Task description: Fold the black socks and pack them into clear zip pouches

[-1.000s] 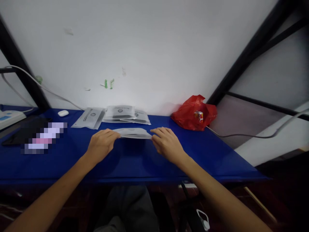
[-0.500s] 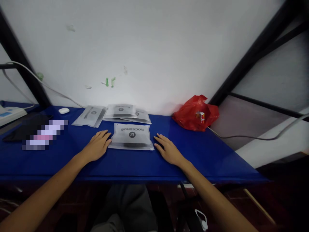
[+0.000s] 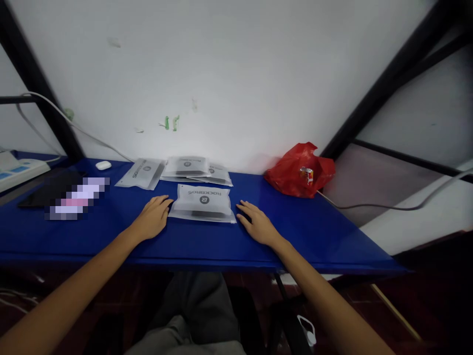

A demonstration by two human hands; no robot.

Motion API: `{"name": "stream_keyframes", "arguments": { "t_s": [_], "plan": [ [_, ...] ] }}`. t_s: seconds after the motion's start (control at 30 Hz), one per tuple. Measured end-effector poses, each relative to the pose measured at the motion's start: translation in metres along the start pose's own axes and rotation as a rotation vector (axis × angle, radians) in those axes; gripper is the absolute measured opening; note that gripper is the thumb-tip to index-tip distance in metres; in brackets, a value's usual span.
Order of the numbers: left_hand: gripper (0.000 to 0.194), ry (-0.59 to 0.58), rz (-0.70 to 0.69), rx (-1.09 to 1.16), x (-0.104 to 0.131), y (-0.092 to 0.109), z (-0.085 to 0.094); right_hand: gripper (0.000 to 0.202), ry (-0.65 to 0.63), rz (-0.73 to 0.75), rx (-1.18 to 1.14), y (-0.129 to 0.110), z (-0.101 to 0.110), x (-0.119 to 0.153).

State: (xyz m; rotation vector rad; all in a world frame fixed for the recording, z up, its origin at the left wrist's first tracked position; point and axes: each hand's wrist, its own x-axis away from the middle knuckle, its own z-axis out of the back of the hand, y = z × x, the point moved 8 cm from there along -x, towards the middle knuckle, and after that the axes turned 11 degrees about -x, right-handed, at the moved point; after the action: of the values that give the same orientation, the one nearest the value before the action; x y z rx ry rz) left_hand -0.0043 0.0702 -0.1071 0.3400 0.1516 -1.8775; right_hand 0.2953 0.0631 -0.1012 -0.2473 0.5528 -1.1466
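A frosted plastic pouch with a dark ROCKBROS print lies flat on the blue table, between my two hands. My left hand rests on the table at the pouch's left edge, fingers extended and holding nothing. On the other side, my right hand lies on the table just right of the pouch, its fingers spread and nothing in them. Behind, near the wall, are a similar pouch on the left and a small overlapping pile of pouches.
A red plastic bag sits at the back right by the wall. At the left are a white earphone case, a dark flat object with a pixelated area beside it, and a white power strip. Black frame bars flank the table.
The camera view has shifted slightly, so the table and its contents appear a little higher. Both hands stay beside the pouch; my left thumb and fingers look slightly closer together.
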Motion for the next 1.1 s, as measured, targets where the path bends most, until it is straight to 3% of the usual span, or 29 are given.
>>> {"name": "stream_keyframes", "arguments": {
  "t_s": [0.27,0.43,0.6,0.83,1.1],
  "plan": [
    [0.044,0.006,0.168,0.153,-0.006,-0.009,0.008,0.039,0.031,-0.043,-0.011,-0.004,0.004,-0.003],
    [0.043,0.01,0.138,0.215,-0.018,-0.006,0.01,0.031,0.137,-0.078,-0.082,-0.017,0.011,-0.008],
    [0.035,0.033,0.161,0.203,-0.025,-0.004,0.013,0.026,0.126,-0.078,-0.138,-0.03,0.004,-0.016],
    [0.022,0.042,0.252,0.265,-0.029,-0.003,0.016,0.022,0.108,-0.146,-0.257,-0.025,0.0,-0.025],
    [0.018,0.216,0.205,0.245,-0.039,0.018,0.044,0.016,0.245,-0.182,-0.225,-0.018,0.034,-0.026]
  ]
}}
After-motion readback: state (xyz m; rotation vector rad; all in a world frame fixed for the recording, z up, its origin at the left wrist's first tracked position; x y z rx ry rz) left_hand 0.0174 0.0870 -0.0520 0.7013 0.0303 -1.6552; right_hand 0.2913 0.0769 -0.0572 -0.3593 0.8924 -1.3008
